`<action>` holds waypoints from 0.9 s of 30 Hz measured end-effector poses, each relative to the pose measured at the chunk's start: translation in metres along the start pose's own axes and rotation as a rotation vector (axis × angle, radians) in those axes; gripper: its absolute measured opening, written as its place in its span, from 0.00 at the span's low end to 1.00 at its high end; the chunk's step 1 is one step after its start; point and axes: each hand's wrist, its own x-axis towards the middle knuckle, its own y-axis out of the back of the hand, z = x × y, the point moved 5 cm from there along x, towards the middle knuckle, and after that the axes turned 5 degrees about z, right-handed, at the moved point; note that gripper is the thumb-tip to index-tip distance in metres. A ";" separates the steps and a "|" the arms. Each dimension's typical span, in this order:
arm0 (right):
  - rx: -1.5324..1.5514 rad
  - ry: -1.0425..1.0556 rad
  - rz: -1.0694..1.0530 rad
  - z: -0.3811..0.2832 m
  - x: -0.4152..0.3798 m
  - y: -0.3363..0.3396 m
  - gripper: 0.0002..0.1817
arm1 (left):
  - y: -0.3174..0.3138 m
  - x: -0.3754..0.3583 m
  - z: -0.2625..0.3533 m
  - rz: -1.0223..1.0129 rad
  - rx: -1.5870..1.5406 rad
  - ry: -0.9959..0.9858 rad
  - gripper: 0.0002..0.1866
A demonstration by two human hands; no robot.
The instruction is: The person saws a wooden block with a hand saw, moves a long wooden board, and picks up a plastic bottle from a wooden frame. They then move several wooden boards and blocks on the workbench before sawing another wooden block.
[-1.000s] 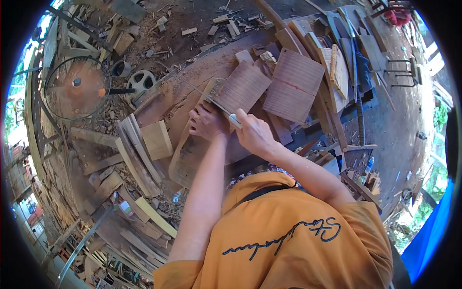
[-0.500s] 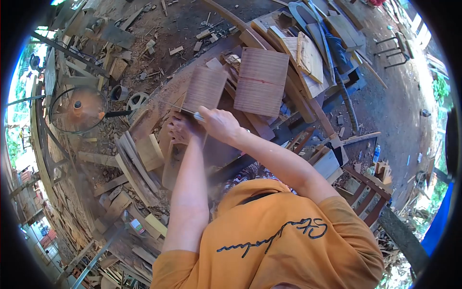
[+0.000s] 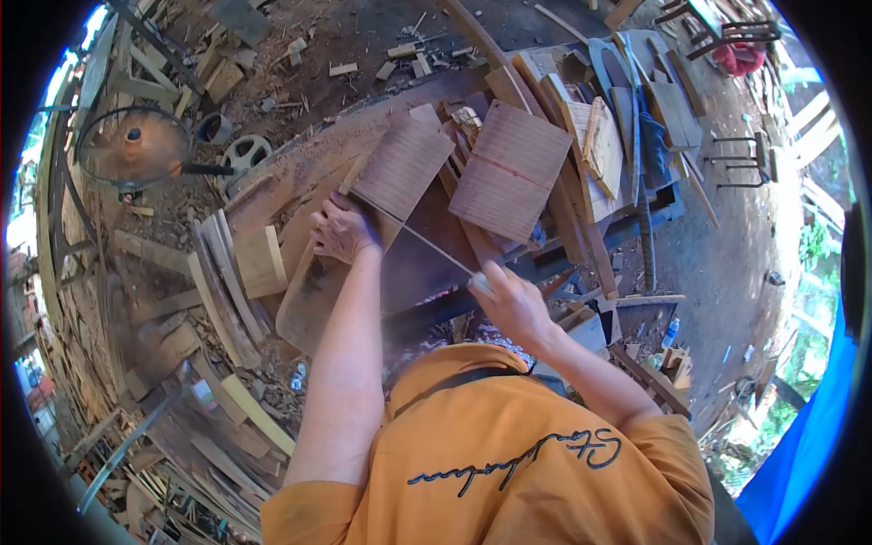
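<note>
My right hand (image 3: pixel 516 304) is closed round the pale handle of a long thin-bladed hand tool (image 3: pixel 436 247), seen edge-on. Its narrow blade runs from the handle up and left, along the near edge of a brown ridged wooden board (image 3: pixel 400 163). At that board's near left corner is my left hand (image 3: pixel 345 232), fingers bent and gripping the wood, beside the blade's far end. Both the board and my left hand are over the wooden workbench (image 3: pixel 304 304). A second ridged board (image 3: pixel 511 173), marked with a red line, lies to the right.
Stacked planks and offcuts (image 3: pixel 595 154) cover the bench's right end. A round caged fan (image 3: pixel 133 145) stands at the left, near a pale spoked wheel (image 3: pixel 247 154). Curved wooden pieces (image 3: pixel 222 286) lean beside the bench. Wood scraps (image 3: pixel 400 65) litter the ground beyond.
My right hand has drawn the thin tool back toward my body and to the right, away from my left hand. My left hand stays at the board's corner. The whole view has turned slightly.
</note>
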 end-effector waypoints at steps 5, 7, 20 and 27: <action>0.079 0.041 -0.025 -0.021 0.090 -0.058 0.13 | -0.005 0.003 -0.001 0.018 0.011 0.109 0.26; 0.065 0.087 -0.014 -0.023 0.086 -0.045 0.13 | 0.005 -0.002 0.006 0.023 -0.005 0.060 0.26; 0.032 0.065 -0.080 -0.025 0.089 -0.055 0.12 | -0.006 0.000 -0.006 0.015 0.032 0.060 0.24; 0.064 -0.003 -0.131 0.007 0.006 0.030 0.12 | 0.009 -0.001 0.005 -0.042 -0.026 0.075 0.25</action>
